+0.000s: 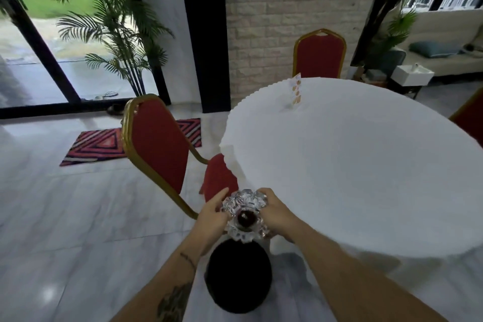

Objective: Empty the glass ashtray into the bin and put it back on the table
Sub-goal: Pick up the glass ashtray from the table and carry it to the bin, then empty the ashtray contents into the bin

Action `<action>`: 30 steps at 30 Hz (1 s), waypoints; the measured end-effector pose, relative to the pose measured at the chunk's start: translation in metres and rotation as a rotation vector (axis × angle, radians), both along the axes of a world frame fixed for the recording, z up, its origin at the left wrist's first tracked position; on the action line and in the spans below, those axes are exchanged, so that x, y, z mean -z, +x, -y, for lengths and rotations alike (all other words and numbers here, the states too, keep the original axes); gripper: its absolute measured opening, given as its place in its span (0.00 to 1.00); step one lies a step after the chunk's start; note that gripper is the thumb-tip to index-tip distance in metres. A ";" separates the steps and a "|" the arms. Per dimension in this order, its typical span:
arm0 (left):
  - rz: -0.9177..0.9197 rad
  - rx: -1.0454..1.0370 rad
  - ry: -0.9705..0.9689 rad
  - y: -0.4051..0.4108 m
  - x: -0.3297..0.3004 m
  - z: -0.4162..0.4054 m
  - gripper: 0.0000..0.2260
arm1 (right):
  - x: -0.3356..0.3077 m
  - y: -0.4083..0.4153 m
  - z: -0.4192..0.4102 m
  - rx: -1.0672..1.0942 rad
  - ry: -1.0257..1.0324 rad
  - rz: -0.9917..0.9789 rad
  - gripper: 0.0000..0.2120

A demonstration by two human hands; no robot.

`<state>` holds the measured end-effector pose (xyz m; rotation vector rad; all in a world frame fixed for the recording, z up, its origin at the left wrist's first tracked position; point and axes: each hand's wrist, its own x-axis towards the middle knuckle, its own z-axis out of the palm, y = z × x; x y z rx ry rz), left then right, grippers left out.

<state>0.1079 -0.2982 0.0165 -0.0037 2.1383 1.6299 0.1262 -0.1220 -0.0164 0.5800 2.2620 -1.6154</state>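
A person stands beside a round table covered in a white cloth, which fills the right half of the frame. Both bare forearms reach in from the bottom edge toward the lower centre. Between the hands sits a cut-glass ashtray, scalloped and sparkling, with a dark round patch showing at its middle.

The left hand cups the ashtray's left side, fingers extended along the rim. The right hand is wrapped around the right side, fingers curled over the top edge. Both hands are closed on the glass, so it is carried from two sides and touches neither table nor floor.

Directly beneath, at bottom centre, is a round black bin standing on the pale marble floor. The ashtray sits over the far rim of the bin's mouth, slightly beyond its centre as seen from here, so the bin lies straight down and a little toward the person. It looks roughly level or only slightly tipped; whether it holds any ash cannot be made out.

The table edge is just to the right of the right hand, making that the nearer hand for setting the ashtray back. A red chair with a gold frame stands to the left.
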 end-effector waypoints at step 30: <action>0.092 -0.154 0.077 -0.054 0.419 0.045 0.24 | 0.416 -0.054 0.027 -0.045 -0.155 0.178 0.29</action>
